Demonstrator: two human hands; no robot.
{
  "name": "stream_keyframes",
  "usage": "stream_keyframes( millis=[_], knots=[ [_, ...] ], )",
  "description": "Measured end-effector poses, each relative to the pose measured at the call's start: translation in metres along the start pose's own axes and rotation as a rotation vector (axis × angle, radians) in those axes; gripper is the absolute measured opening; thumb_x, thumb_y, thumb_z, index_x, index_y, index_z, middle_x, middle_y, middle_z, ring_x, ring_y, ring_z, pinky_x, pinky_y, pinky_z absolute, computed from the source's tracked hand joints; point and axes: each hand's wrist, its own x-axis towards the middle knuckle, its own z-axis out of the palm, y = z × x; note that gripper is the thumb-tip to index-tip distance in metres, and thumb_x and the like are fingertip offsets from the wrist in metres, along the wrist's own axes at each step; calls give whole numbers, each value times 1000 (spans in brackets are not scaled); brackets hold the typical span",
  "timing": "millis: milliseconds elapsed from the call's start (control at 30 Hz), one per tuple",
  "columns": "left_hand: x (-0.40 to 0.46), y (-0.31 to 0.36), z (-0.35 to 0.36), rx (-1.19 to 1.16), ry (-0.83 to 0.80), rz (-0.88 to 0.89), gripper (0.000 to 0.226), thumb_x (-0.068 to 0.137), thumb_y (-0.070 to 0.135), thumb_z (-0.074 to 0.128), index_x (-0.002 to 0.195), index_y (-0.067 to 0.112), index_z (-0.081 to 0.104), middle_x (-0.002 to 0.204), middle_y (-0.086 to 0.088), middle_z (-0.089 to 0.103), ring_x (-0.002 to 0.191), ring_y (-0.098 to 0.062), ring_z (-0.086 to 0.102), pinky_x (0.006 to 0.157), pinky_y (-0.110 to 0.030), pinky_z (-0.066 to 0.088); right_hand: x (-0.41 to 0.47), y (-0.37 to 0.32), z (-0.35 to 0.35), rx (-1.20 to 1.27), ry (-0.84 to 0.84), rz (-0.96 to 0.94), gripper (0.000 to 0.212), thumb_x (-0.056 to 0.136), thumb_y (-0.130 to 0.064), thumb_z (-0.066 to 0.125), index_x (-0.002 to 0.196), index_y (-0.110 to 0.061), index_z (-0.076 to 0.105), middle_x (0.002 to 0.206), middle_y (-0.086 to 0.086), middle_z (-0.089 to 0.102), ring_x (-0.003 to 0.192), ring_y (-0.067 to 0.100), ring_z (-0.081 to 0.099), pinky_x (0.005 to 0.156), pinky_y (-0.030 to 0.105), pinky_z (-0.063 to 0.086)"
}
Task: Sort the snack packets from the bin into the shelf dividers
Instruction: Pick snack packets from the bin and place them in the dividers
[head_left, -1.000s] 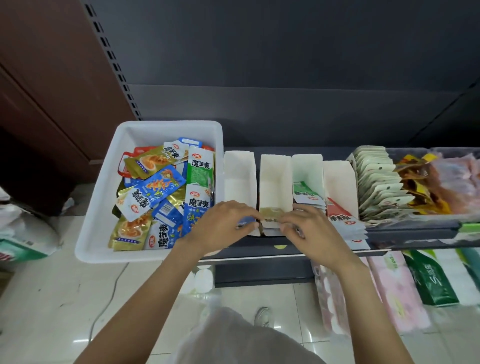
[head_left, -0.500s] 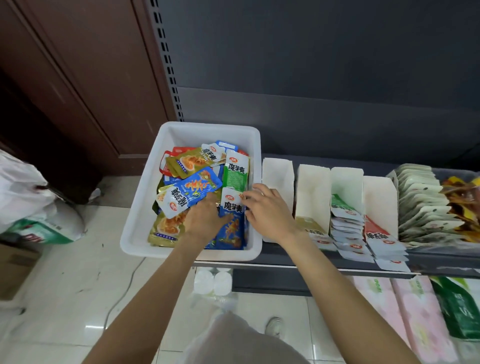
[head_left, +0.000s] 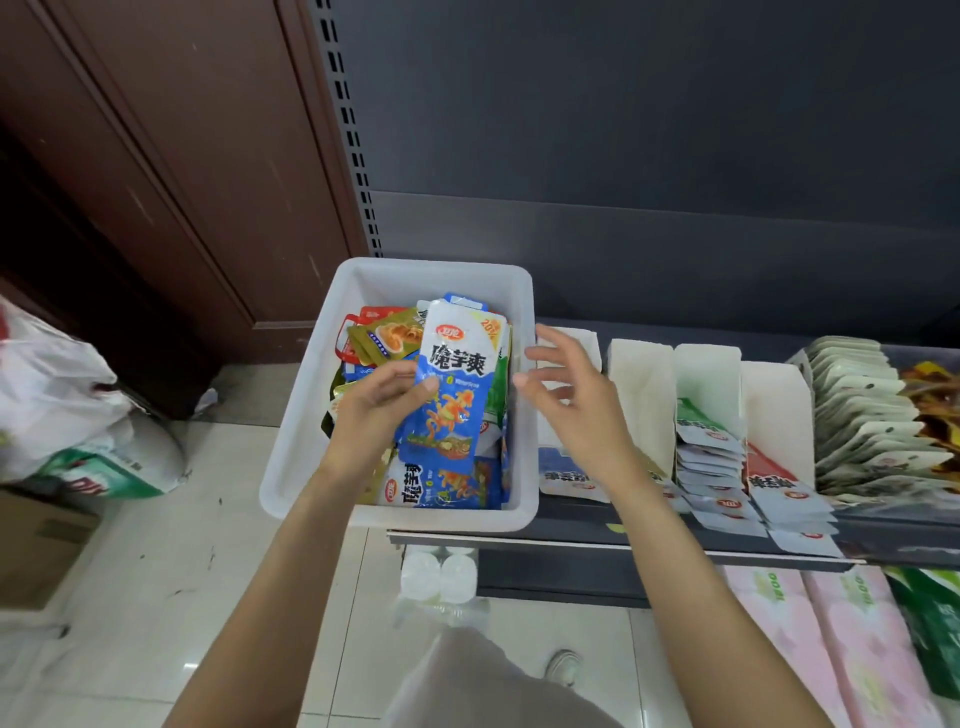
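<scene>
The step in hand looks like the pick: the left hand (head_left: 382, 402) has lifted a blue packet (head_left: 454, 387) up out of the white bin (head_left: 311, 374), its thumb pressed on the packet's front face and the other fingers hidden behind it, so the packet stands nearly upright above the heap of other packets (head_left: 441, 486) left in the bin. The right hand (head_left: 574, 400) holds nothing — its fingers are spread and loosely bent, hovering just beside the packet's right edge and over the bin's right wall, as though ready to take the packet or steady it. On the shelf (head_left: 623, 525) to the right of the bin stand the white dividers (head_left: 641, 395); the nearest slot, partly hidden behind the right hand, shows a pale packet with a blue band at its front, the next holds one whose colour I cannot make out, then come a green-topped stack (head_left: 709, 441) and a red-topped stack (head_left: 774, 480). Much of the sorting remains, judging by how full the bin is. The next move calls for matching this blue packet to the slot of its own kind — likely the nearest one — and carrying it across the bin wall, then sliding it in flat on top without knocking the thin divider walls or the stacks overhanging the shelf edge.
</scene>
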Motion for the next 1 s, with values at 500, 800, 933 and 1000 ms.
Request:
stream_keyframes(
  millis=[500,800,933,1000],
  knots=[
    [0,5,111,631,-104,717,11,85,19,67,93,13,72,88,5,70,83,-2,59,71,-10,46,-31,28,-83,-394,310,-404,8,87,-14,65,90,-8,69,84,-1,66,75,2,56,63,13,48],
    [-2,-30,88,806,-414,700,22,88,35,59,99,21,72,92,8,71,90,-7,59,84,-26,46,-41,76,-51,-765,-120,-341,21,95,-25,45,96,-19,65,86,-4,67,76,18,63,65,36,52],
    [-11,-36,72,842,-434,693,26,89,39,57,106,25,70,97,7,70,99,-6,56,88,-20,41,-43,79,-54,-895,-298,-293,39,98,-35,33,113,-21,66,106,-3,69,113,19,54,96,35,39],
    [-15,-38,60,826,-330,651,19,89,28,63,105,23,70,98,8,69,98,-3,56,85,-14,40,-43,77,-57,-901,-345,-273,34,98,-35,41,121,-22,63,121,-7,64,126,16,43,102,32,30]
  ],
)
